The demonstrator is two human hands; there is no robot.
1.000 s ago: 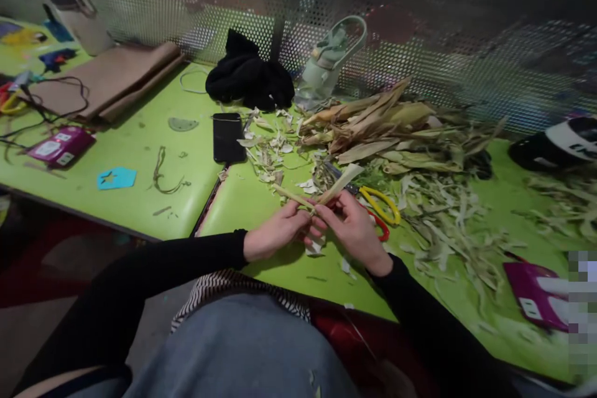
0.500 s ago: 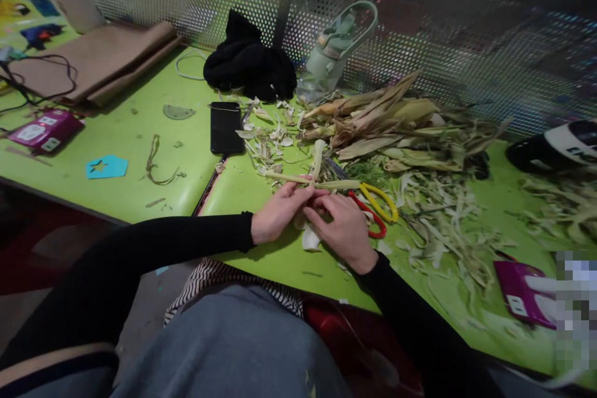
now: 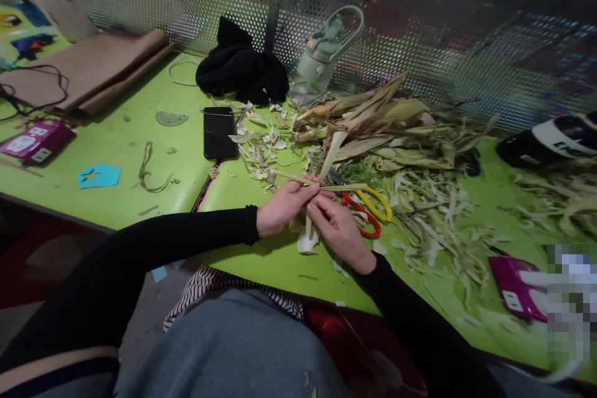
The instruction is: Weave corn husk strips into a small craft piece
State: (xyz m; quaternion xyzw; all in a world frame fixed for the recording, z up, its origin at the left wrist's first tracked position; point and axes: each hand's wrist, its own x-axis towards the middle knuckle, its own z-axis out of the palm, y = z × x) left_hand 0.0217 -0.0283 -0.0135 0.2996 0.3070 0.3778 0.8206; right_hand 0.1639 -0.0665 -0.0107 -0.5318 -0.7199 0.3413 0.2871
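Note:
Strips of pale corn husk (image 3: 332, 155) cross each other between my hands, with one strip standing up and others reaching left and right. My left hand (image 3: 283, 206) pinches the strips where they meet. Close against it, my right hand (image 3: 339, 227) is closed, its thumb and fingers on the husk strips near the crossing. A whitish piece of husk (image 3: 308, 242) hangs or lies below my fingers; whether it joins the strips I cannot tell. Scissors with a red and a yellow handle (image 3: 380, 204) lie just beyond my right hand.
A heap of dry corn husks (image 3: 373, 127) and many shreds (image 3: 443, 217) spread behind and to the right. A phone (image 3: 221, 132), a black cloth (image 3: 245, 68) and a green bottle (image 3: 321, 56) stand or lie farther back. Purple power strips (image 3: 37, 140) flank the green table (image 3: 242, 242).
The upright husk strip now leans more to the right and shows longer. My right hand has shifted slightly down and left around the strips. The whole view has moved a little.

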